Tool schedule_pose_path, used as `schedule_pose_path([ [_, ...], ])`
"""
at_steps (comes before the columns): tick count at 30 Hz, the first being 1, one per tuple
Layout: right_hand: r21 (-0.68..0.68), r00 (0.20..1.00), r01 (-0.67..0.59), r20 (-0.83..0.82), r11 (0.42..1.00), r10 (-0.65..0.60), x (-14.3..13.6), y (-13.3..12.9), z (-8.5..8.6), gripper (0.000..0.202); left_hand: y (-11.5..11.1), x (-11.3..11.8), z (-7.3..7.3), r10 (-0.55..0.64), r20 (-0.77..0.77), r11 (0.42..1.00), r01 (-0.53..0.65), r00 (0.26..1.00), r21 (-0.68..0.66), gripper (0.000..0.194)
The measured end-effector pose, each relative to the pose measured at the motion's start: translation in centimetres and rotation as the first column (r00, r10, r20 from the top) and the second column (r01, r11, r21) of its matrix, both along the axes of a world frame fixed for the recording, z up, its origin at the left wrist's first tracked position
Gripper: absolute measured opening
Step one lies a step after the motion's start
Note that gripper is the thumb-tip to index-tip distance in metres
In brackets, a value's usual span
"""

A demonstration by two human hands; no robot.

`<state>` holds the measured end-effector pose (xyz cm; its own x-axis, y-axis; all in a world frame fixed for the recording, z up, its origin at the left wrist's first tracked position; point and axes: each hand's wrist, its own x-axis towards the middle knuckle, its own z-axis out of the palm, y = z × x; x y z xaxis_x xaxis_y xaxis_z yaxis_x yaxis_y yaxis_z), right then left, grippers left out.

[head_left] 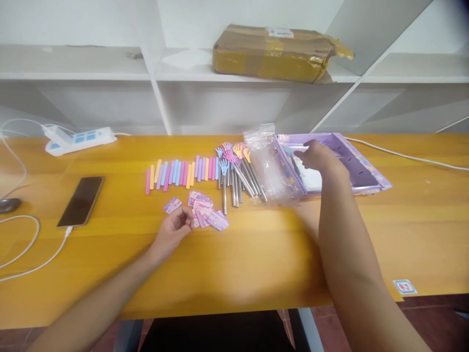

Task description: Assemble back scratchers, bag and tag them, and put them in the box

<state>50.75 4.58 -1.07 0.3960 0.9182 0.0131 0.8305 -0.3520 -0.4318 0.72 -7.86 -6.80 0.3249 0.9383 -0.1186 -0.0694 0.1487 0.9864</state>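
My left hand (178, 226) is low over the wood, fingers curled and thumb close to the index finger, with the edge of a small pink card (196, 221) at the tips. Beside it lies a loose pile of pink and purple printed cards (207, 211), and one card (172, 205) sits apart. Over the purple tray-like box (366, 182) reaches my right hand (315, 155), thumb and fingers apart, nothing visible between them. Below it in the box are a white sheet (311, 180) and a bluish item (289, 152), partly hidden.
Coloured tubes (178, 172) lie in a row beside several hand-shaped back scratchers (234, 171) with metal rods. Clear plastic bags (269, 168) touch the box. A phone (81, 201), power strip (81, 141) and cables are left. A taped parcel (273, 53) rests on the shelf.
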Motion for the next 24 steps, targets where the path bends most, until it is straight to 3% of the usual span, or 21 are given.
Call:
schedule_pose_path([
  [3,0.082,0.993,0.058,0.101,0.995,-0.066,-1.3,-0.3,1.3,0.032,-0.1,0.1,0.0,0.010,0.003,1.000,-0.010,1.000,-0.008,0.021],
  [7,0.156,0.993,-0.035,0.117,0.987,0.017,-3.8,-0.7,3.1,0.018,-0.2,0.1,0.2,0.018,0.039,0.999,-0.016,0.999,-0.036,0.012],
  [11,0.166,0.973,-0.204,0.139,0.965,0.182,-7.2,-1.2,3.9,0.018,-0.2,0.2,0.6,0.039,0.077,0.998,-0.035,0.996,-0.060,0.010],
  [17,0.012,0.857,-0.503,0.136,0.864,0.497,-14.4,-1.5,2.3,0.024,0.3,0.1,0.6,0.065,0.052,0.998,-0.064,0.997,-0.028,0.020],
  [20,-0.065,0.807,-0.572,0.135,0.818,0.575,-16.8,-1.7,1.2,0.024,1.0,-0.4,0.8,0.115,-0.008,0.991,-0.114,0.993,0.067,0.023],
  [24,-0.112,0.789,-0.590,0.128,0.800,0.600,-17.7,-1.8,0.5,0.022,1.8,-0.8,1.9,0.245,-0.037,0.960,-0.237,0.969,0.148,0.020],
])
